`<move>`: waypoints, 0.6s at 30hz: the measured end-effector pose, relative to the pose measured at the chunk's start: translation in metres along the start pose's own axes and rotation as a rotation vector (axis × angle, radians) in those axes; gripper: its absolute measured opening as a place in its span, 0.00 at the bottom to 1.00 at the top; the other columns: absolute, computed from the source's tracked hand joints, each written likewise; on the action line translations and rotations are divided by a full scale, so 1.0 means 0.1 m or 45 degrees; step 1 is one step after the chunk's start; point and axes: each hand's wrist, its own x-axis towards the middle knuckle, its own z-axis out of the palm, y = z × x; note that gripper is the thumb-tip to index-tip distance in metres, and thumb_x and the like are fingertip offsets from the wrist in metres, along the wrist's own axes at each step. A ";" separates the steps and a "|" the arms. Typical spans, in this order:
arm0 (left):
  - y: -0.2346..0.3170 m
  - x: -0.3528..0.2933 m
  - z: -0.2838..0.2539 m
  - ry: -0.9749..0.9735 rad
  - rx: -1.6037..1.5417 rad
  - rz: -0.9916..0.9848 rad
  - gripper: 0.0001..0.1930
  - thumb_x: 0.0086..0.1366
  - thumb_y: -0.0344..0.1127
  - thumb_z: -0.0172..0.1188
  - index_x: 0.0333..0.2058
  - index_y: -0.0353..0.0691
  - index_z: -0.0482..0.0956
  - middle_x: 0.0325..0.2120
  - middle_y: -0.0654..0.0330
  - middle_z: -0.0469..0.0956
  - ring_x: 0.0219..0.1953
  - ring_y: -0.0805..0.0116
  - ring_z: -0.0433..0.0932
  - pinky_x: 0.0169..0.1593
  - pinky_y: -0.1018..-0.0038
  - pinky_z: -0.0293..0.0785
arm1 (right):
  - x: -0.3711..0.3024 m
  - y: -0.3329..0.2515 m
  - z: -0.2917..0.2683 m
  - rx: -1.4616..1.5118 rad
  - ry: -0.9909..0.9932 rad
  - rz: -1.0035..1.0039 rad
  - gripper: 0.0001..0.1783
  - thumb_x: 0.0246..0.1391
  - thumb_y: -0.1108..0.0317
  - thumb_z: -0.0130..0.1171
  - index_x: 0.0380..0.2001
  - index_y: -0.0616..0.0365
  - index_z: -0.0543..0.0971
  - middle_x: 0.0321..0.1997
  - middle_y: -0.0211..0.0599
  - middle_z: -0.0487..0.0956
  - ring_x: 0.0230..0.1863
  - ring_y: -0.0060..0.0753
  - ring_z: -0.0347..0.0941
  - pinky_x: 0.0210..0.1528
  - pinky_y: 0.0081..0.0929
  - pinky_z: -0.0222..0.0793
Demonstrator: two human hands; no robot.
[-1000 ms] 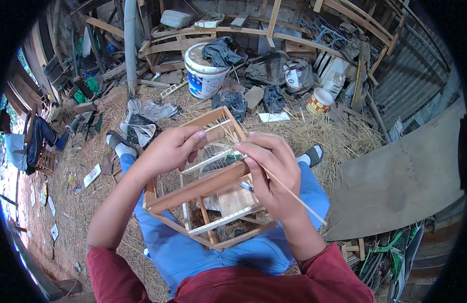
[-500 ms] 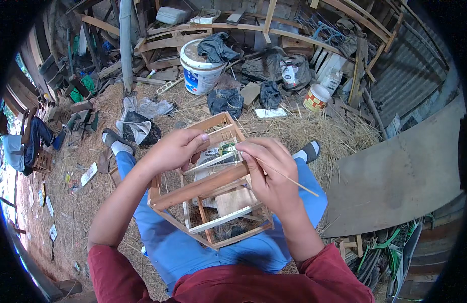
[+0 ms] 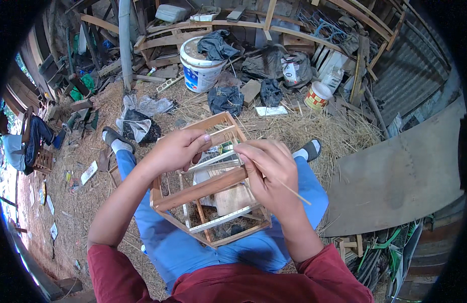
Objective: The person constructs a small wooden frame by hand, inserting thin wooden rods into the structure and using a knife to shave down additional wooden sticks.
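A wooden cage frame [image 3: 203, 191] rests across my lap, with pale crossbars [image 3: 226, 218] that have rows of small holes and some thin rods set between them. My right hand [image 3: 274, 174] pinches a thin wooden stick [image 3: 296, 192] over the right side of the frame. The stick's tail slants out below the hand toward the lower right; its other end is hidden by the fingers. My left hand [image 3: 179, 150] hovers above the far left part of the frame, thumb and fingers closed together. What lies in that pinch, if anything, is hidden.
Straw covers the ground around my feet. Beyond stand a white bucket [image 3: 199, 76] with a dark plastic bag, a small patterned tub [image 3: 317, 96] and scrap wood. A large flat sheet [image 3: 400, 171] lies at right. Another person [image 3: 29, 141] sits at far left.
The stick's tail has swung slightly left and down as my right hand shifted a little. The cage frame has tilted slightly. My left hand stays nearly in place, still closed.
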 end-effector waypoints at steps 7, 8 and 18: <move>0.05 0.02 0.07 0.052 0.162 0.010 0.20 0.81 0.48 0.46 0.40 0.40 0.80 0.20 0.63 0.80 0.17 0.71 0.79 0.26 0.69 0.76 | -0.06 -0.05 0.02 -0.059 -0.052 -0.065 0.13 0.53 0.74 0.68 0.43 0.56 0.85 0.42 0.36 0.84 0.43 0.43 0.80 0.50 0.40 0.70; 0.05 0.03 0.08 0.052 0.167 0.017 0.20 0.81 0.48 0.46 0.40 0.40 0.81 0.20 0.63 0.80 0.17 0.71 0.79 0.27 0.69 0.76 | -0.07 -0.06 0.01 -0.060 -0.064 -0.048 0.13 0.53 0.74 0.68 0.43 0.55 0.85 0.42 0.36 0.84 0.43 0.43 0.80 0.50 0.40 0.69; 0.12 -0.04 0.12 0.057 0.151 0.026 0.19 0.82 0.44 0.46 0.37 0.36 0.77 0.19 0.64 0.76 0.17 0.74 0.75 0.24 0.73 0.73 | -0.17 -0.06 -0.03 -0.089 0.009 0.092 0.15 0.54 0.72 0.67 0.46 0.54 0.85 0.46 0.38 0.82 0.50 0.45 0.77 0.54 0.42 0.68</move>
